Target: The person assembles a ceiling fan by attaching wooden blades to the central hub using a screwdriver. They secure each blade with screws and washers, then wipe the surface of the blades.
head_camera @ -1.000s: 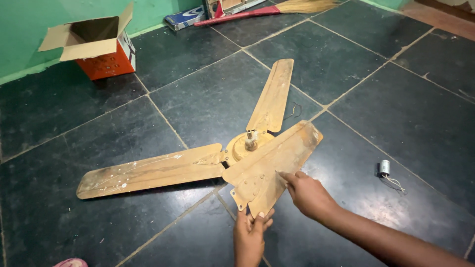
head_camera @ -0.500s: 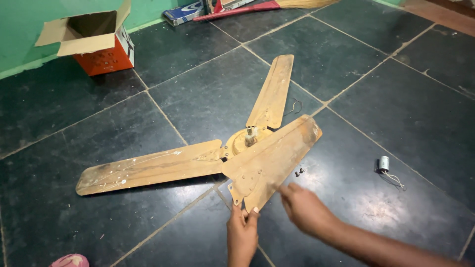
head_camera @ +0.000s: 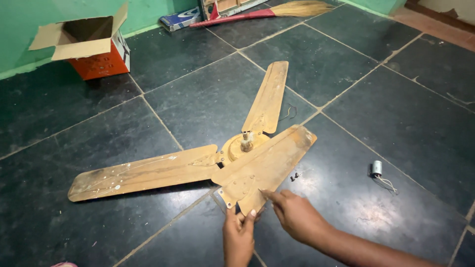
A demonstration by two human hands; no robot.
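A worn tan ceiling fan [head_camera: 246,144] lies on the dark tiled floor with its hub facing up. Two blades spread left [head_camera: 143,173] and toward the far side [head_camera: 269,96]. A third blade [head_camera: 267,165] lies tilted across the hub. My left hand [head_camera: 238,232] grips this blade's near bracket end from below. My right hand [head_camera: 297,215] is beside it with its fingers bunched. A thin dark tip sticks out of them and touches the bracket; whether it is a tool is unclear.
Two small dark screws [head_camera: 295,176] lie on the tile right of the blade. A small cylindrical capacitor with wires [head_camera: 377,169] sits further right. An open orange cardboard box [head_camera: 94,47] stands by the green wall, with a broom [head_camera: 277,11] and a blue carton [head_camera: 175,20] behind.
My right hand has drawn back from the blade's right edge to its near bracket end, uncovering the two screws. My left hand has kept its hold.
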